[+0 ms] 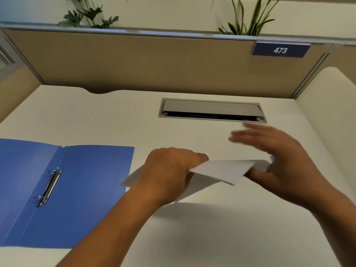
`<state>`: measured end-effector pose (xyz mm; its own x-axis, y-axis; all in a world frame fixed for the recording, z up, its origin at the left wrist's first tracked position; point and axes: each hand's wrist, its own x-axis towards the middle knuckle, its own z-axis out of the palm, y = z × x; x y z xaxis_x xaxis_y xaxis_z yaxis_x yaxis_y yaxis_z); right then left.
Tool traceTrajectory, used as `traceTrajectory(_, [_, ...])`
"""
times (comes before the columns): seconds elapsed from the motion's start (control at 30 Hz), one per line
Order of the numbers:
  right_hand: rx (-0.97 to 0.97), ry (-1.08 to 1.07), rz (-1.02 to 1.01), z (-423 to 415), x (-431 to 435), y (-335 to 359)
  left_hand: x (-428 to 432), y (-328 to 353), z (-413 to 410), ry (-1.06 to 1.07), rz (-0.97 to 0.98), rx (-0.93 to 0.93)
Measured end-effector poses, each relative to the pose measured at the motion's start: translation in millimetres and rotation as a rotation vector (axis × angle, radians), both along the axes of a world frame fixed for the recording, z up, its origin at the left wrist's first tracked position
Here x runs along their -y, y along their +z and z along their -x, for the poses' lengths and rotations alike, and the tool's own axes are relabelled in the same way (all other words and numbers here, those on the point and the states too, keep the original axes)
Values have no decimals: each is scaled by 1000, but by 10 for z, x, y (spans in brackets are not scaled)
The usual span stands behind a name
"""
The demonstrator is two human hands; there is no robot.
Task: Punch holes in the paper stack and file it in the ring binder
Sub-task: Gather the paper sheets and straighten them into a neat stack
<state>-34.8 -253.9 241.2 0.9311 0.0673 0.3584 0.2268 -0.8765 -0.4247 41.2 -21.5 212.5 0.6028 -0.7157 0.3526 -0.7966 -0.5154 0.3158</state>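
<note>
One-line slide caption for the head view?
Left hand lifts paper stack off desk, right hand blurred, beside open blue ring binder.

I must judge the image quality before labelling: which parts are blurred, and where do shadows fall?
Head view: the right hand is smeared by motion blur, fingers indistinct; the left hand and paper stack are slightly soft; the blue binder is sharp. A soft shadow lies on the desk beneath the paper. Wide-angle distortion bends the partition.

Plain blue ring binder [81,189] with silver rings [49,186]; plain white paper stack [221,170]; off-white table [192,237]; navy sign [280,50], white "473".
</note>
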Motion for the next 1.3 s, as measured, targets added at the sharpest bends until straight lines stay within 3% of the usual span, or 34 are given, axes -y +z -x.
traceTrajectory(0.1, [-174, 140, -195, -26, 42, -80, 70, 84, 59, -61, 71, 66])
traceTrajectory(0.17, [-160, 130, -272, 1, 45, -205, 25, 38, 30, -34, 242, 111])
traceTrajectory(0.3, [-145, -115, -612, 103, 108, -521, -308, -196, -99, 371, 524, 120])
traceTrajectory(0.37, [-149, -163, -903, 171, 114, -638, -463, -333, -157, 507, 658, -204])
traceTrajectory(0.47, [-173, -200, -1169, 228, 98, -850, -527, -463, -198, 423, 845, -913])
traceTrajectory(0.5, [-175, -220, -1213, 232, 85, -891, -519, -517, -200, 398, 854, -1032])
traceTrajectory(0.67, [-194, -236, -1194, 256, 16, -1048, -482, -697, -116, 401, 899, -956])
traceTrajectory(0.83, [-263, -307, -1034, 326, -15, -1291, -446, -900, -41, 399, 755, -893])
traceTrajectory(0.93, [-276, -362, -1037, 330, -4, -1380, -382, -927, 11, 351, 706, -878])
traceTrajectory(1.3, [-139, -243, -856, 270, 69, -1057, -369, -881, -70, 352, 793, -768])
